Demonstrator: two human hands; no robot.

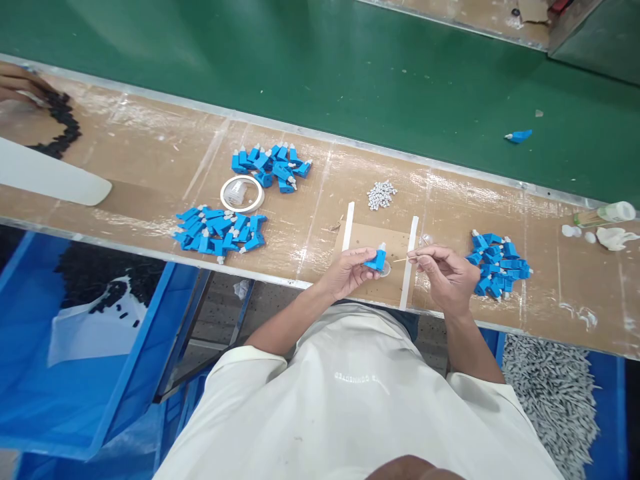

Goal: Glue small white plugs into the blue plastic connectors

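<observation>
Between the thumb and fingers of my left hand (349,275) is a small blue plastic part (376,260) with a pale tip. My right hand (447,275) pinches a thin toothpick-like stick (401,260), its point aimed toward the blue part but apart from it. A small clear round dish (385,269) sits just below the blue part, partly hidden by it. Under both hands lies a cardboard sheet (373,233), with white tape strips along its sides. Beyond it is a pile of tiny grey pieces (381,195). More blue parts (497,263) are heaped right of my right hand.
Blue parts form two more piles (273,165) (220,230) at left, beside a white tape roll (243,194). A bottle of sticks (607,214) stands far right. Another person's hand (20,83) touches black pieces (60,123). Blue bins (125,373) sit below; a green belt (320,80) runs behind.
</observation>
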